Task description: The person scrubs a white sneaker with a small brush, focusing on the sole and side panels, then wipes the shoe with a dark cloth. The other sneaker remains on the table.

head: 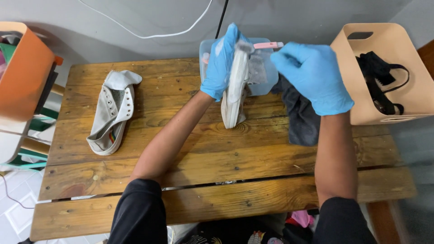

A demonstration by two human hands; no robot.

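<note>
Gloved left hand (pixel 220 63) grips white shoe (pixel 235 90); right hand (pixel 312 74) holds pink brush (pixel 267 45).

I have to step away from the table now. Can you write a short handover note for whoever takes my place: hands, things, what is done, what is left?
Left hand, blue glove: holds a white shoe on edge, heel resting on the wooden table.
Right hand, blue glove: holds a pink-handled brush, bristles at the shoe's upper end.
Behind the shoe: a clear tub. Beside it: a dark cloth.
Second shoe lies on the left of the table, laces out, untouched by either hand.
Beige bin on the right holds black items.
Done: cannot tell how much of the held shoe is brushed.
Left: probably the rest of it, then the second shoe.
</note>
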